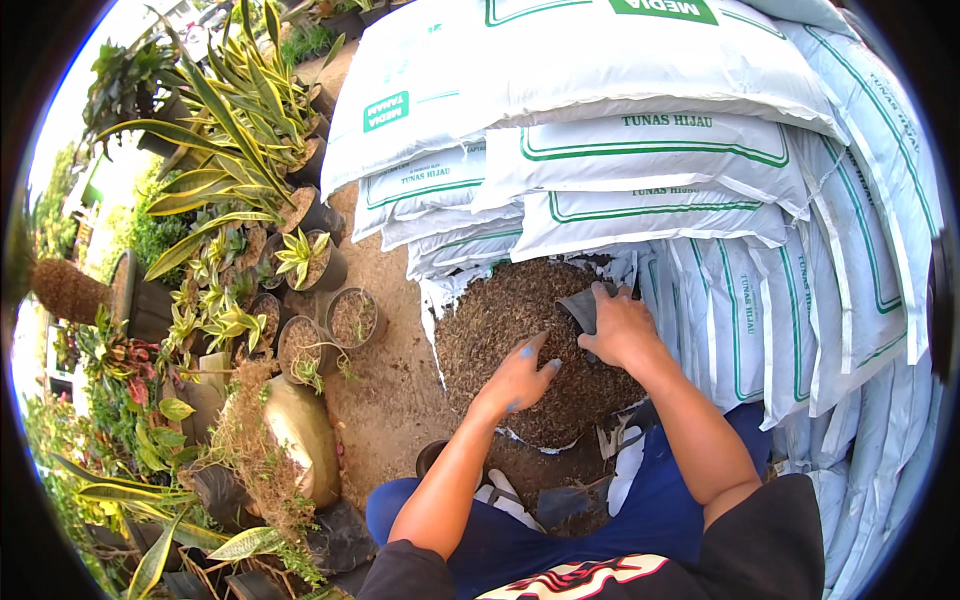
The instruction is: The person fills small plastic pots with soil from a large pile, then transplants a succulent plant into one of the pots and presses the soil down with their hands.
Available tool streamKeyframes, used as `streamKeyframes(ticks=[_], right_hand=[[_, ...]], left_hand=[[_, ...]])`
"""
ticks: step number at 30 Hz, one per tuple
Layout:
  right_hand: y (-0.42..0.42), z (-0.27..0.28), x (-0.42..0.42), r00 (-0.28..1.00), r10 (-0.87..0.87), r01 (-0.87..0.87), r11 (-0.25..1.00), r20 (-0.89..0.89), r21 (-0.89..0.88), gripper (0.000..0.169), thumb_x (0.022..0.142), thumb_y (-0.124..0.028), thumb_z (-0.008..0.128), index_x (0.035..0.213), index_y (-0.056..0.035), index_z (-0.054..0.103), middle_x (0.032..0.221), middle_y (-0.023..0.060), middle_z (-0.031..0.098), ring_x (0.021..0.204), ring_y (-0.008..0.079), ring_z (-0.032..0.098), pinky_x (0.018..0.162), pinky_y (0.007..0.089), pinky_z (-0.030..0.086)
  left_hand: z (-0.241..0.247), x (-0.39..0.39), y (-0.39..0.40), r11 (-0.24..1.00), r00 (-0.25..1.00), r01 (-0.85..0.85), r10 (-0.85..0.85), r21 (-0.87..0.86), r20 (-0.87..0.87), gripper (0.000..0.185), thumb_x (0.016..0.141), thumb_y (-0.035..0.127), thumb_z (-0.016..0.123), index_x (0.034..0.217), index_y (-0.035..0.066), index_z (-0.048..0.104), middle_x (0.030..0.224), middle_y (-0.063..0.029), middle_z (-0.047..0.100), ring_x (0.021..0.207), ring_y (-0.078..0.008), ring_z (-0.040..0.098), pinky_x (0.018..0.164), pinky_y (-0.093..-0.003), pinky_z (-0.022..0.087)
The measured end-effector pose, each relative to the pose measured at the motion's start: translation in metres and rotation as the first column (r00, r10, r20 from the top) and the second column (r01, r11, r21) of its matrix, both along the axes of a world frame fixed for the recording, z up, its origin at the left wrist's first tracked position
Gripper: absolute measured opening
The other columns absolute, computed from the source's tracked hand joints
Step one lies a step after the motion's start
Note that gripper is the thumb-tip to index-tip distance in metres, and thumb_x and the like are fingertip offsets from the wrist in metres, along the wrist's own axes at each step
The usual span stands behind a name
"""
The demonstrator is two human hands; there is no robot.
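A heap of brown, chaffy potting mix (495, 315) lies before me on a torn white sack (437, 298). My right hand (621, 327) grips a small dark grey plastic nursery pot or grow bag (579, 309) tilted over the right side of the heap; its inside is hidden. My left hand (519, 379) is over the middle of the heap with its fingers apart and nothing visible in it. Blue stains mark its fingertips and wrist. Whether its fingertips touch the mix, I cannot tell.
Stacked white sacks (645, 154) with green writing rise at the back and right. Potted plants (306, 259), including tall snake plants (225, 142), line the left. A dark pot (431, 456) stands by my left knee. A full sack (304, 442) lies at lower left.
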State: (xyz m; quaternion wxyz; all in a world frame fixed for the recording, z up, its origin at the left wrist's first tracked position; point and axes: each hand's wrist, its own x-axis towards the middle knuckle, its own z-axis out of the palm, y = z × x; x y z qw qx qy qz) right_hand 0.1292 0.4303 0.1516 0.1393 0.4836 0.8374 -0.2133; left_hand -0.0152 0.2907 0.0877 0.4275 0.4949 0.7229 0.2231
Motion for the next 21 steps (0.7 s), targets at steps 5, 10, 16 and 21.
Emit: streamKeyframes(ticks=[5,10,16,21], right_hand=[[-0.009,0.031,0.004,0.998,0.026,-0.02,0.995,-0.06,0.094,0.09,0.077,-0.034,0.088,0.148,-0.0002,0.043,0.133,0.0291,0.054,0.117,0.0446,0.063,0.095,0.0486,0.057],[-0.025,0.042,0.025,0.892,0.263,-0.139,0.933,-0.367,0.331,0.09,0.072,-0.022,0.091,0.147,-0.0023,0.046,0.137,0.0277,0.048,0.127,0.0434,0.053,0.1,0.0484,0.053],[-0.029,0.041,0.042,0.851,0.351,-0.171,0.889,-0.391,0.425,0.091,0.068,-0.018,0.092,0.147,-0.0063,0.048,0.141,0.0252,0.045,0.13,0.0438,0.049,0.105,0.0487,0.049],[-0.006,0.026,0.054,0.952,0.14,-0.059,0.956,-0.273,0.287,0.095,0.069,-0.023,0.093,0.149,-0.0082,0.044,0.146,0.0279,0.044,0.133,0.0469,0.045,0.109,0.0513,0.045]], left_hand=[[0.033,-0.002,0.003,0.998,0.958,-0.055,0.054,-0.003,0.281,0.055,0.103,0.02,0.056,0.153,0.0,0.043,0.153,-0.0274,0.046,0.141,-0.0392,0.048,0.113,-0.0458,0.043],[0.032,-0.007,-0.013,0.966,0.961,-0.225,0.199,0.126,0.191,0.052,0.101,0.017,0.058,0.148,-0.001,0.049,0.143,-0.0245,0.056,0.126,-0.0333,0.061,0.103,-0.0424,0.05],[0.024,-0.003,-0.017,0.978,0.978,-0.209,0.208,0.025,0.033,0.053,0.1,0.021,0.06,0.146,-0.004,0.05,0.151,-0.0239,0.05,0.135,-0.0355,0.054,0.112,-0.0416,0.043],[0.015,-0.002,-0.013,0.996,0.988,-0.088,0.091,0.025,-0.128,0.061,0.1,0.021,0.058,0.154,-0.002,0.041,0.164,-0.0213,0.034,0.151,-0.0359,0.033,0.123,-0.0421,0.03]])
